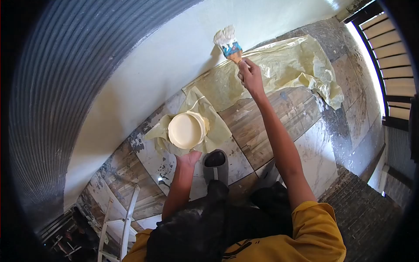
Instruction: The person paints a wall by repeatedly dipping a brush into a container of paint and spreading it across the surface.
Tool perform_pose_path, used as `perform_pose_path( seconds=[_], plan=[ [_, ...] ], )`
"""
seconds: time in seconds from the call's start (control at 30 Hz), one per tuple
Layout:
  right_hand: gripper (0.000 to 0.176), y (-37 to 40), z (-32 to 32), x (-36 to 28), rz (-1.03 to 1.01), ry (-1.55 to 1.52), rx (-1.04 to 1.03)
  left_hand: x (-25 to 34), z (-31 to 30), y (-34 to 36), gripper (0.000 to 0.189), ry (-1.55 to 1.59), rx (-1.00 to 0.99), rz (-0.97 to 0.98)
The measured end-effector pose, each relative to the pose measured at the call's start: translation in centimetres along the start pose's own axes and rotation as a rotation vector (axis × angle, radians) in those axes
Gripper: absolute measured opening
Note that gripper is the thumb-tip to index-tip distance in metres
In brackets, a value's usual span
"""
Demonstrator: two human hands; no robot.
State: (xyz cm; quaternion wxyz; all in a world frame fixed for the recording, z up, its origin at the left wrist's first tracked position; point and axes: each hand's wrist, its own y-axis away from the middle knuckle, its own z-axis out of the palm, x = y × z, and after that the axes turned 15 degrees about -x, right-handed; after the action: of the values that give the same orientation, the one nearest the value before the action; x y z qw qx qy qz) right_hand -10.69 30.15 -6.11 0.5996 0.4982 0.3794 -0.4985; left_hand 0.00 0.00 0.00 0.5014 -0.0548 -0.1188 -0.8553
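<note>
My right hand (pixel 250 77) is closed around the wooden handle of a paintbrush (pixel 230 43). The brush points up toward the white wall, its bristles thick with pale paint and blue smears near the ferrule. A round bucket of cream paint (pixel 185 131) is in front of my body, its surface facing up at me. At the bucket's near side is my left hand (pixel 190 158), palm up against its lower edge, with the fingers tucked out of sight beneath it. Yellowish plastic sheeting (pixel 214 126) spreads out around the bucket.
A white wall (pixel 174 52) runs along the far side, with corrugated grey sheeting (pixel 78 65) at left. More yellowish plastic (pixel 279 65) lies along the wall's foot. My sandalled foot (pixel 215 168) is on the paint-spotted tiles (pixel 270 118). A stepladder (pixel 126 222) stands lower left; a barred gate (pixel 393 56), right.
</note>
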Motion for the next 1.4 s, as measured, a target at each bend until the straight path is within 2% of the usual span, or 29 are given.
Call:
perform_pose_path(
  seconds=[0.1, 0.17, 0.23, 0.3, 0.33, 0.4, 0.43, 0.5, 0.63, 0.7, 0.77, 0.83, 0.9, 0.97, 1.07, 1.1, 1.17, 1.2, 1.27, 1.33, 1.4],
  plan=[
    [0.033, 0.1, -0.7, 2.7, 0.045, 0.136, 0.100, -0.2, 0.3, -0.1, 0.059, -0.019, 0.013, -0.014],
    [0.029, 1.0, -1.4, 3.6, 0.086, 0.457, 0.254, -0.6, 0.7, -0.4, 0.059, -0.028, -0.052, -0.033],
    [0.027, 3.0, -1.3, 3.4, 0.099, 0.419, 0.236, -0.4, 1.4, -0.3, 0.059, -0.026, -0.060, -0.035],
    [0.026, 6.5, -0.3, -0.2, 0.094, 0.140, 0.174, -0.4, 1.4, -0.5, 0.059, -0.014, -0.068, -0.034],
    [0.026, 7.5, 0.4, -1.6, 0.095, 0.138, 0.171, -0.3, 1.1, -0.4, 0.059, -0.035, -0.085, -0.041],
    [0.025, 8.8, 1.8, -4.6, -0.092, 0.058, 0.122, -0.1, 1.2, -0.4, 0.059, -0.057, -0.101, -0.050],
    [0.025, 8.8, 2.4, -6.4, -0.093, 0.058, 0.122, 0.0, 1.5, -0.6, 0.059, -0.042, -0.111, -0.065],
    [0.024, 8.1, 4.3, -9.3, -0.269, 0.029, 0.089, 0.1, 1.6, -0.4, 0.059, -0.030, -0.117, -0.079],
    [0.026, 5.3, 6.2, -11.6, -0.325, -0.008, 0.059, 0.2, 1.4, -0.5, 0.059, 0.007, -0.108, -0.060],
    [0.027, 3.5, 6.3, -10.3, -0.227, -0.045, 0.016, 0.3, 1.5, -0.4, 0.060, 0.008, -0.109, -0.047],
    [0.027, 2.0, 5.3, -6.3, -0.199, -0.047, 0.006, 0.4, 1.4, -0.2, 0.061, -0.025, -0.101, -0.035],
    [0.028, 1.2, 4.3, -2.5, -0.123, 0.126, 0.117, 0.4, 1.3, -0.1, 0.061, -0.013, -0.094, -0.016],
    [0.028, 0.9, 3.1, 1.0, -0.057, 0.143, 0.111, 0.5, 1.2, 0.2, 0.061, 0.001, -0.081, -0.003],
    [0.025, 0.3, 1.5, 5.6, -0.010, 0.445, 0.190, 0.7, 1.2, 0.2, 0.061, 0.003, -0.085, -0.014],
    [0.025, 2.3, 0.1, 8.4, 0.029, 0.521, 0.207, 0.9, 0.4, 0.4, 0.062, 0.011, -0.076, 0.006],
    [0.025, 3.8, 0.3, 7.4, 0.024, 0.523, 0.208, 1.0, 0.5, 0.2, 0.062, 0.010, -0.081, 0.007],
    [0.027, 7.4, 1.6, 3.1, 0.104, 0.058, 0.128, 1.2, 0.6, 0.3, 0.064, 0.047, -0.122, -0.015],
    [0.027, 7.6, 2.0, 1.5, 0.106, 0.054, 0.130, 1.4, 0.6, 0.3, 0.064, 0.045, -0.119, -0.017],
    [0.025, 7.8, 2.8, -1.6, -0.106, -0.011, 0.137, 1.5, 0.5, 0.1, 0.065, 0.030, -0.062, -0.016],
    [0.024, 7.1, 4.1, -6.2, -0.170, -0.082, 0.125, 1.3, 0.3, 0.0, 0.065, 0.016, -0.044, -0.004],
    [0.023, 4.9, 4.0, -7.4, -0.251, -0.154, 0.129, 1.2, 0.5, -0.5, 0.065, -0.064, -0.011, 0.007]
  ],
)
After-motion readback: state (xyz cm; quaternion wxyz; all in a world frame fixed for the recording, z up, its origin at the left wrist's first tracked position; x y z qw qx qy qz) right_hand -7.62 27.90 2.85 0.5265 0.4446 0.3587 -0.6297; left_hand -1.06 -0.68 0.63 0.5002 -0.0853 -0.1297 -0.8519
